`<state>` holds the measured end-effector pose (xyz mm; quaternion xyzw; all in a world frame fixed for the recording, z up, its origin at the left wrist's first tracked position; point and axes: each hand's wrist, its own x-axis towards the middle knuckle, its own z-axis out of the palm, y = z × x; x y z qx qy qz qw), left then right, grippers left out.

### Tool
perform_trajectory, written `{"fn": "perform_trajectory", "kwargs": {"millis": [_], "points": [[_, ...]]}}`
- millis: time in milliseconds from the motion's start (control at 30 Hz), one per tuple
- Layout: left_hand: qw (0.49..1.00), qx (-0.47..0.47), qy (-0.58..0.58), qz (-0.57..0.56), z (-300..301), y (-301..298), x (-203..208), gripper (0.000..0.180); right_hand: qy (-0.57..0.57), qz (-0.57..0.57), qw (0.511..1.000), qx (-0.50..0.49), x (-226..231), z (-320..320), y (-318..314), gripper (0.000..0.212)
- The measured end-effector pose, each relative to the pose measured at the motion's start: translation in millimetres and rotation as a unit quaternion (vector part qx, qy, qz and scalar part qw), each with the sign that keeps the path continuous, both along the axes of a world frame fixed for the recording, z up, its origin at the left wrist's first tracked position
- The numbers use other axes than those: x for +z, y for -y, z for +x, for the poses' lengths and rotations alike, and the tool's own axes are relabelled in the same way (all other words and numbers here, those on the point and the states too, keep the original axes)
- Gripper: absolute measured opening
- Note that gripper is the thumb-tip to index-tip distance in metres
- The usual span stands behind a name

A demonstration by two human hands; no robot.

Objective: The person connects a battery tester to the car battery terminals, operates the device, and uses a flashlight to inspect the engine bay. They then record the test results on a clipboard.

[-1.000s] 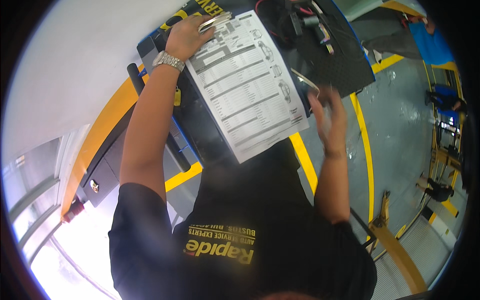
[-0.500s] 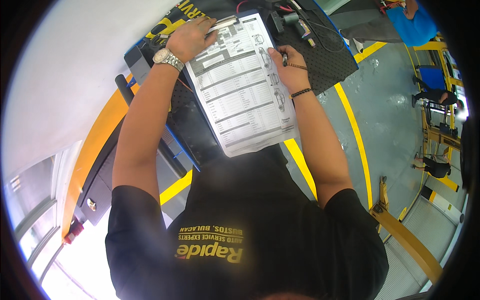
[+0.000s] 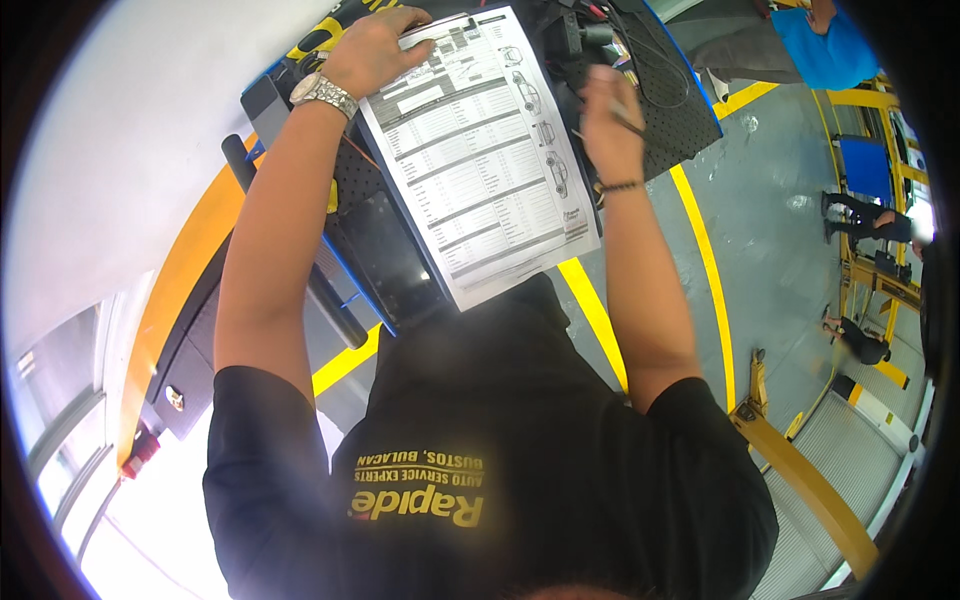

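- Left hand (image 3: pixel 380 52) kept at the upper left corner of the clipboard (image 3: pixel 405 208), with thumb over the paper and the other fingers spread a little toward the top edge; not possible to tell if pinching the board or only resting on it.
- Right hand (image 3: pixel 612 140) gone off the printed sheet (image 3: pixel 485 165); half a second ago, with thumb upon its right margin, now just beside that margin, above the counter (image 3: pixel 676 142).
- Blurred by motion there, with fingers bent and, as it seems, closed round a thin dark pen (image 3: pixel 628 123); exact manner of pinching not clear.
- Sheet lying on the clipboard at the near side of the counter, lower edge close to the black shirt (image 3: pixel 480 370); position almost the same as before.
- Judging from this change: right margin, with its small car drawings, free of any finger and open to view; steadying of the board probably left to the left hand alone; no contact of pen and paper at this moment.
- Also near: dark glossy panel (image 3: pixel 388 262) to the left of the sheet's lower half, black device (image 3: pixel 565 40) beyond its upper right side.
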<state>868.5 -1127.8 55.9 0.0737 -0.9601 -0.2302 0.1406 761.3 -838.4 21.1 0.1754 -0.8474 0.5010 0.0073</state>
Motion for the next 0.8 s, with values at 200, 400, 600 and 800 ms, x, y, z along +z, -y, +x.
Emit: {"fn": "perform_trajectory", "kwargs": {"millis": [200,400,600,800], "points": [[0.998,0.034,0.034,0.048,5,6,-9,0.039,0.245,-0.381,0.858,0.244,40,24,-63,0.029],[0.996,0.072,-0.034,0.038,19,-1,-21,0.037,0.23,-0.175,0.869,0.402,28,57,29,0.028],[0.988,0.031,-0.139,-0.052,18,-1,-27,0.038,0.023,-0.024,0.884,0.466,17,41,95,0.016],[0.982,0.003,-0.18,-0.053,24,9,-45,0.033,0.01,0.004,0.898,0.439,-13,34,101,0.014]]}}
